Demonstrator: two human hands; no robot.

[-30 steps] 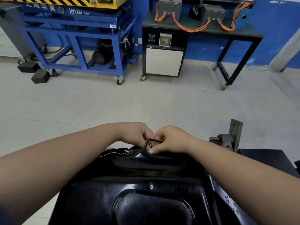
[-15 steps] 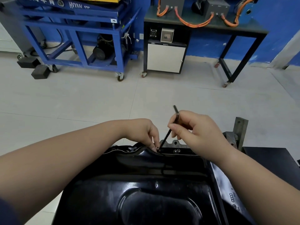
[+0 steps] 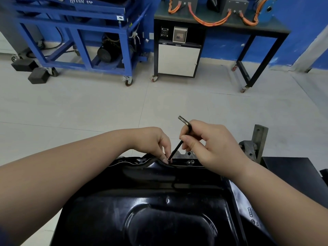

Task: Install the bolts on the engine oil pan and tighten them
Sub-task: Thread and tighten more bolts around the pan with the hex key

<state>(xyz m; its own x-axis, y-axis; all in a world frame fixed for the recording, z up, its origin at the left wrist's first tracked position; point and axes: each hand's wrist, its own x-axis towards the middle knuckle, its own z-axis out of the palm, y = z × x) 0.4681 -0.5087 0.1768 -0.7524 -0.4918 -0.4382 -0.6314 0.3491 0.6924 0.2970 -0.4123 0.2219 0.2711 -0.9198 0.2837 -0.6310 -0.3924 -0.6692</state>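
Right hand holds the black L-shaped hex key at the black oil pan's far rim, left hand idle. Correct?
No. Head view: the left hand pinches the small bolt at the tip of the black L-shaped hex key on the black oil pan rim.

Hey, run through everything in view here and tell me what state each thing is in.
Oil pan, bottom up.
Left hand, pinching the held bolt.
Right hand, holding the hex key.
Hex key, tilted, tip on the held bolt.
Held bolt, at its hole on the pan's far edge.
Neighbouring bolt, in the pan's edge, untouched.
Cabinet door, closed.
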